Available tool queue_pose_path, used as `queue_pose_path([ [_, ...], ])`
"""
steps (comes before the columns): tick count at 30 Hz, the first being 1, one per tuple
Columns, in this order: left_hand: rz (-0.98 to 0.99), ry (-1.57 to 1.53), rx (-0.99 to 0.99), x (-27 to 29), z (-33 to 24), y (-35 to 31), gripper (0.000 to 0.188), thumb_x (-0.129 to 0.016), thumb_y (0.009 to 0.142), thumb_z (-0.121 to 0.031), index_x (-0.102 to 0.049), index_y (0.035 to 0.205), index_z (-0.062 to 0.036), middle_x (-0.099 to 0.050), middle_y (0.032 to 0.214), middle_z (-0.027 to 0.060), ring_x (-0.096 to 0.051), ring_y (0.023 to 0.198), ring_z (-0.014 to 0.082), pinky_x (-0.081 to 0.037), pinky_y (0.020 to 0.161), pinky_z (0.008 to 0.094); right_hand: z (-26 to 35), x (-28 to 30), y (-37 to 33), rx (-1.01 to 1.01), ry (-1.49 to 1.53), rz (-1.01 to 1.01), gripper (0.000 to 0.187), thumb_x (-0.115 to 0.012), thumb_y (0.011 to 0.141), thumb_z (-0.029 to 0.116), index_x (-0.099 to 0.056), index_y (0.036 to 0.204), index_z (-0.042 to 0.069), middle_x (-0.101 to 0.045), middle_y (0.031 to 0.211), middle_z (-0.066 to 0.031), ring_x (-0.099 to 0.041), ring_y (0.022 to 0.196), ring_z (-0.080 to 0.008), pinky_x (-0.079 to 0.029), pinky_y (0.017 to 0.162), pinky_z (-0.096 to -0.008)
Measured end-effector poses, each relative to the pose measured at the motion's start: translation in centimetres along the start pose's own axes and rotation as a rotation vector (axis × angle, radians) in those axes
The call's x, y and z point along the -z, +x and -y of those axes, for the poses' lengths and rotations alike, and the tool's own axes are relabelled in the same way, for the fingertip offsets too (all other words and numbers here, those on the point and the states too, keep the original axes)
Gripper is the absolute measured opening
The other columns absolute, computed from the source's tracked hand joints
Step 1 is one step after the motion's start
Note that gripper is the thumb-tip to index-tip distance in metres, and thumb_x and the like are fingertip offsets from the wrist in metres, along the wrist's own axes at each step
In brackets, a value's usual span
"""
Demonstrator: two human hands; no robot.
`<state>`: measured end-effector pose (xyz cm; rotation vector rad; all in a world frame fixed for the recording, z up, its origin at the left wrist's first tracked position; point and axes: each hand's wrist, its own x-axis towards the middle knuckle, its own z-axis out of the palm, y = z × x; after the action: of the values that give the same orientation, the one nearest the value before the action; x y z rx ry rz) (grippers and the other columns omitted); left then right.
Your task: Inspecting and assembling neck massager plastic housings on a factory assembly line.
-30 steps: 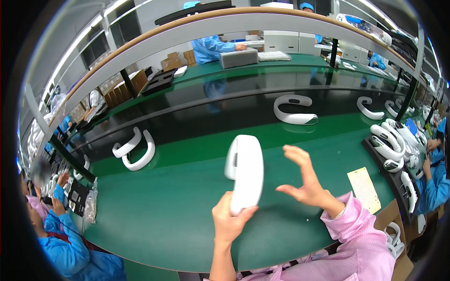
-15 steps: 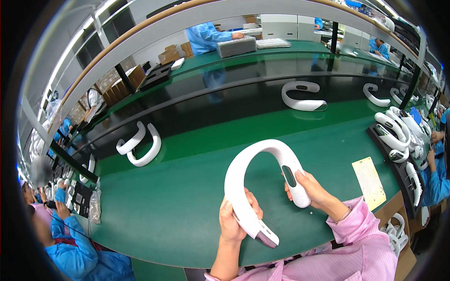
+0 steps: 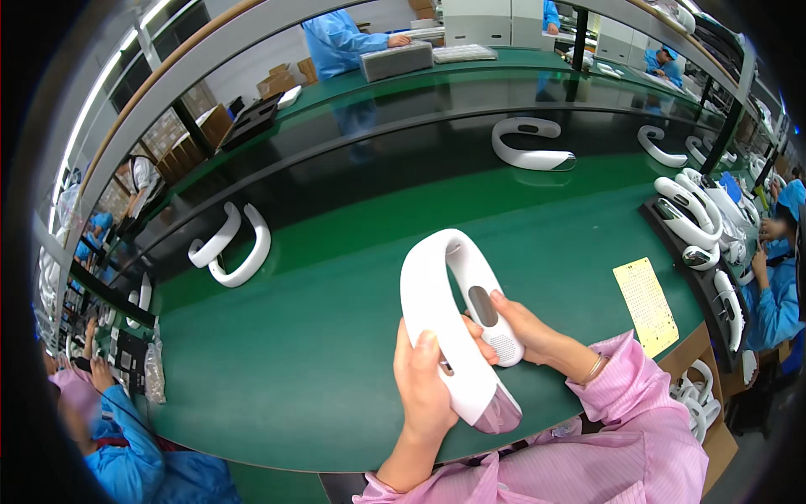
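Note:
A white U-shaped neck fan is held above the green table, its curve facing away from me and its ends toward me. Around the left arm of the fan, near its translucent pinkish end, my left hand is closed. My right hand grips the other arm, beside a dark oval plate and a patch of small holes. Some fingers of both hands are hidden behind the fan.
A yellow printed sheet lies to the right, near a black tray with white devices. A cardboard box holds white parts. More U-shaped devices lie farther off, at left and right. Co-workers in blue sit on both sides.
The neck fan has turned in my hands, its two arms now looking closer together and its pinkish end facing me more. The whole view has shifted slightly.

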<state>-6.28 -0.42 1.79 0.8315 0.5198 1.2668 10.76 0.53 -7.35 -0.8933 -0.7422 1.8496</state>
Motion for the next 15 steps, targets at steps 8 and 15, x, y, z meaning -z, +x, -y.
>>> queue_pose_path([
  [8,0.058,-0.016,-0.017,-1.0,0.0,-0.7,0.028,-0.040,0.093,-0.020,-0.036,0.107,0.0037,-0.060,0.090,0.0200,-0.062,0.066,0.0212,-0.052,0.060,0.0315,0.7,-0.9,-0.6,-0.073,-0.070,0.015,0.051,-0.024,0.096,0.048,-0.047,0.110,0.005,-0.060,0.086,-0.0075,-0.060,0.075,-0.0125,-0.051,0.064,-0.0259],
  [15,-0.012,0.090,0.004,-1.9,-0.3,-0.7,0.032,-0.038,0.092,-0.026,-0.038,0.104,0.0036,-0.057,0.087,0.0177,-0.060,0.065,0.0218,-0.052,0.058,0.0335,0.6,-0.7,-0.4,-0.099,-0.083,-0.032,0.051,-0.025,0.096,0.048,-0.046,0.113,0.005,-0.060,0.086,-0.0071,-0.060,0.075,-0.0122,-0.051,0.062,-0.0253],
])
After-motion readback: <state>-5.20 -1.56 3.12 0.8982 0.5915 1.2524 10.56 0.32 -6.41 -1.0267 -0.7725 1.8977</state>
